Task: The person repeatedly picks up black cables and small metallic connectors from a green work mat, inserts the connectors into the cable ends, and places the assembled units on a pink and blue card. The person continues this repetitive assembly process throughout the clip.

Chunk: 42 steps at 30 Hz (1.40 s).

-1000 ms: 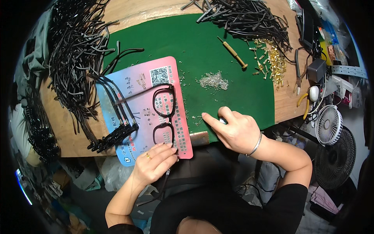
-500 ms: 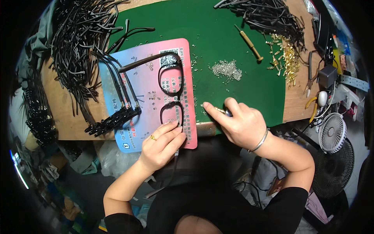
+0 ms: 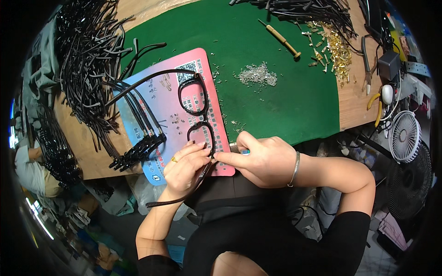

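Observation:
Black eyeglasses lie on a pink-and-blue printed mat, one temple stretched left, the other bent back toward me. My left hand is closed around their near end, by the hinge. Against that hinge presses the index fingertip of my right hand; anything tiny under it is hidden. The other right fingers curl round what looks like a small screwdriver, of which only a blue-green bit shows. Bundled black temples rest at the mat's left, and small metal parts lie on it.
Beyond the right hand, a pile of tiny silvery screws sits on the green work surface. A brass screwdriver, gold-coloured parts and pliers lie farther right. Black temples heap at left; a white fan stands right.
My right hand has moved left from the scattered screws to the glasses' hinge. The near temple has swung up and left across my left wrist. The whole view has shifted slightly.

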Each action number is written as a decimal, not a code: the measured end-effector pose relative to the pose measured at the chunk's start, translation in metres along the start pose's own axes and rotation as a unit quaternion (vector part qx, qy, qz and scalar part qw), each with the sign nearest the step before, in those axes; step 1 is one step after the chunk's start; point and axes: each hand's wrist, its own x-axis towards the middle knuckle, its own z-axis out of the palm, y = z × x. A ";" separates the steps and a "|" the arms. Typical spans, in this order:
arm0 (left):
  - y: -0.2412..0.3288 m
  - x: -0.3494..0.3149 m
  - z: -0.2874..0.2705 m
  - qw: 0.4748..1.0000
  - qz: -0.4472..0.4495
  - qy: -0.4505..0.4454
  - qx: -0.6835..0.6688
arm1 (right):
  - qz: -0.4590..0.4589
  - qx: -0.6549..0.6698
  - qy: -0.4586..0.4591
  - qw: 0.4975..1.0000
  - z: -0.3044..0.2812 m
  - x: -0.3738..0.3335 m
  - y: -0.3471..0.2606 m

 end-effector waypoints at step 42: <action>0.037 -0.033 -0.189 0.704 -0.087 0.072 -0.701 | 0.078 0.051 0.024 0.995 -0.038 0.000 0.020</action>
